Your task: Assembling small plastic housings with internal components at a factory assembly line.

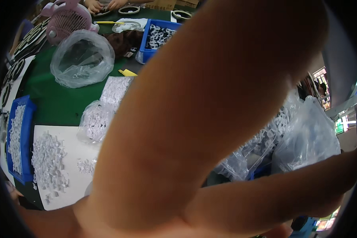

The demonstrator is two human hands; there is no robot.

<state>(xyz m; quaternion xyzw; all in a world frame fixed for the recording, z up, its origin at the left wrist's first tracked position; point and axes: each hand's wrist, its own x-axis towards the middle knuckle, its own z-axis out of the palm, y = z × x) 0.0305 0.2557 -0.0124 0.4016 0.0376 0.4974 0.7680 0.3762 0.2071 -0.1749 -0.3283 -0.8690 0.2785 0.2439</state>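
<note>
What seems to be my left hand point(142, 174) is very close to the lens, blurred, entering from the lower left. Two thick digits spread apart, one slanting up to the right and one toward the right rim. Their tips are cut off, so whether they hold anything is hidden. My right hand cannot be made out. Behind the hand, a white board point(77, 137) bears a heap of small white plastic pieces point(49, 162) and a smaller pile point(85, 166). Clear bags of small white pieces point(95, 119) lie at its far edge, partly covered by the hand.
A narrow blue tray point(27, 139) of white pieces stands left. Beyond are an open clear bag point(82, 59), a pink fan point(69, 22) and a blue bin point(146, 43) of white parts. A co-worker's hands point(105, 6) work at the far edge. Large clear bags point(309, 131) stand right.
</note>
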